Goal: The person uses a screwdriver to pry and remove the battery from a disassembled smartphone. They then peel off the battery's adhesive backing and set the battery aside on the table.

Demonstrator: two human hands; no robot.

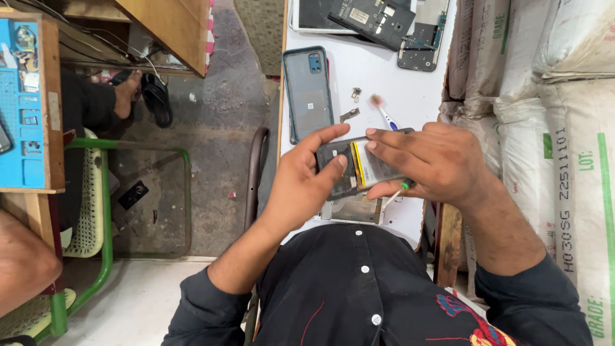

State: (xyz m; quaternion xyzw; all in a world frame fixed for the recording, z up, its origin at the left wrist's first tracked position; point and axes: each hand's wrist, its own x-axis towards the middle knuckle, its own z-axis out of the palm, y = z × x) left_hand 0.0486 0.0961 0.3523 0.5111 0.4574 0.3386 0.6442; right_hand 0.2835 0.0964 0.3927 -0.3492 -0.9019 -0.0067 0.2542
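A white worktable (pixel 410 96) runs up the middle of the head view, with stacked pale sacks (pixel 551 109) along its right edge and a green-framed chair (pixel 102 211) on the floor to the left. At the table's far end lie more opened phone parts (pixel 384 22), dark and flat. Nearer, a grey-blue phone back cover (pixel 307 90) lies face down, its camera window at the top corner.

Just above the table's near edge, both hands hold an opened phone (pixel 359 168). It is a dark, flat slab with its back off: a silvery battery with a yellow strip along its left side fills most of the inside, and a black frame shows around it. Beneath it a metal plate (pixel 355 210) rests on the table.

The left hand (pixel 301 186) grips the phone's left end, thumb on the face and forefinger curled over the top edge. The right hand (pixel 442 163) is closed over the right end, fingers laid flat across the battery, and also pinches a thin green-tipped tool (pixel 397 190) underneath.

Small on the table lie a little brush (pixel 383 112) and two tiny metal pieces (pixel 352 106).
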